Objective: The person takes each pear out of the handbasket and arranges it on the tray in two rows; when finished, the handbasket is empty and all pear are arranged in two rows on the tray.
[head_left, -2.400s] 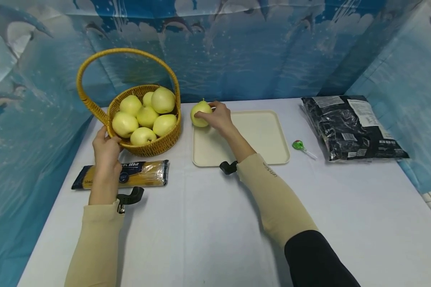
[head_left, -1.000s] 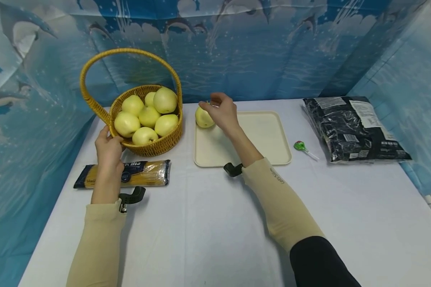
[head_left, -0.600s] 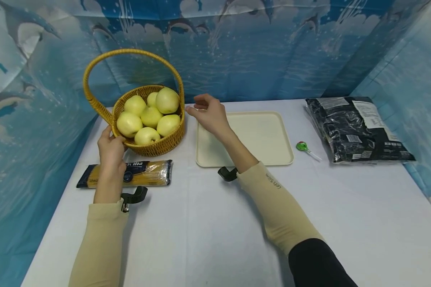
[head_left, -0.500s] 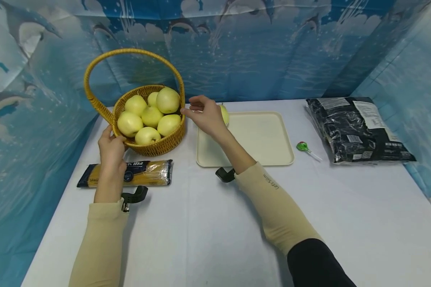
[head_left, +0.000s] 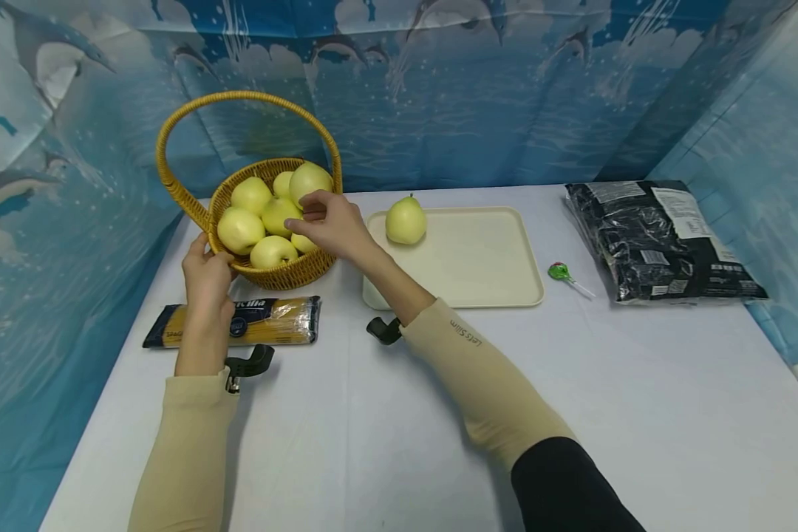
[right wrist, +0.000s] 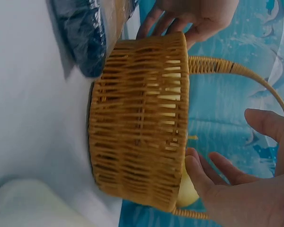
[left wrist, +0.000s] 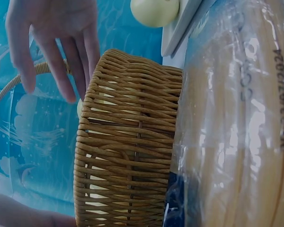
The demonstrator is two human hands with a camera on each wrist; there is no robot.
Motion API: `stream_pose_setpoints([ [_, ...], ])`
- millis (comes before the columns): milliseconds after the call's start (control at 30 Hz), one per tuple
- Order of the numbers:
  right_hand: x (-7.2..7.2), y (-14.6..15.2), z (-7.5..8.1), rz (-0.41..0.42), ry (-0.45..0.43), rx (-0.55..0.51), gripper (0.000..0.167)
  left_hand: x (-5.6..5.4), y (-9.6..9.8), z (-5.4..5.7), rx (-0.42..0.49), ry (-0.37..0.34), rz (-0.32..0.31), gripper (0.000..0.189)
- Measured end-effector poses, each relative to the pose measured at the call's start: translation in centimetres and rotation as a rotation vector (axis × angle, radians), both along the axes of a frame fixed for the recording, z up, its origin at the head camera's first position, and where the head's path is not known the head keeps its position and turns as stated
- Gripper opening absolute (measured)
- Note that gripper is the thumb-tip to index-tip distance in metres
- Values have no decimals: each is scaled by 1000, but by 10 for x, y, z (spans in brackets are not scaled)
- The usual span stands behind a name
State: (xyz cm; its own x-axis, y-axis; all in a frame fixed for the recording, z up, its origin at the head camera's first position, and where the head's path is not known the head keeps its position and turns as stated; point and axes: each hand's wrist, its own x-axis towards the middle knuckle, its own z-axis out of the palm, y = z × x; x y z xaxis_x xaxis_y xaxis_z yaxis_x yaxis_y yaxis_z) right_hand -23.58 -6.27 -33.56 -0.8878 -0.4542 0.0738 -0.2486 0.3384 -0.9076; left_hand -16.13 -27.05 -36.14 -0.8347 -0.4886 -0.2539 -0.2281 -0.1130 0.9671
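In the head view, a wicker basket [head_left: 286, 275] full of yellow-green pears [head_left: 240, 230] stands at the back left. My left hand [head_left: 206, 277] holds its left front rim, fingers along the outer side. Over the right part of the basket hovers my right hand [head_left: 332, 225], thumb and fingers apart around the pears on that side; the right wrist view shows its fingertips [right wrist: 193, 158] right at the rim, beside a pear [right wrist: 187, 189]. A single pear [head_left: 406, 220], stem up, sits in the back left corner of a cream tray [head_left: 472, 266].
A spaghetti packet [head_left: 273, 322] lies in front of the basket, partly under my left wrist. Right of the tray is a green lollipop [head_left: 560, 272], and beyond it a black plastic package [head_left: 658, 240]. A blue dolphin-print curtain [head_left: 452, 111] hangs behind the white-covered table [head_left: 399, 443].
My right hand has released the pear at the tray's back left corner and moved left over the basket. The left hand keeps its hold on the basket.
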Motion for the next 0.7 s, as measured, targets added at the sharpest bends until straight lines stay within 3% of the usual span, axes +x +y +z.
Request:
stream_pose_setpoints([
  [333,4,-25,-2,59,-65,52,57,-1,-3,-2,-2,-4,-3,66],
  [700,5,-42,-3,95,-49,160,57,-3,-2,-1,-4,1,3,67],
])
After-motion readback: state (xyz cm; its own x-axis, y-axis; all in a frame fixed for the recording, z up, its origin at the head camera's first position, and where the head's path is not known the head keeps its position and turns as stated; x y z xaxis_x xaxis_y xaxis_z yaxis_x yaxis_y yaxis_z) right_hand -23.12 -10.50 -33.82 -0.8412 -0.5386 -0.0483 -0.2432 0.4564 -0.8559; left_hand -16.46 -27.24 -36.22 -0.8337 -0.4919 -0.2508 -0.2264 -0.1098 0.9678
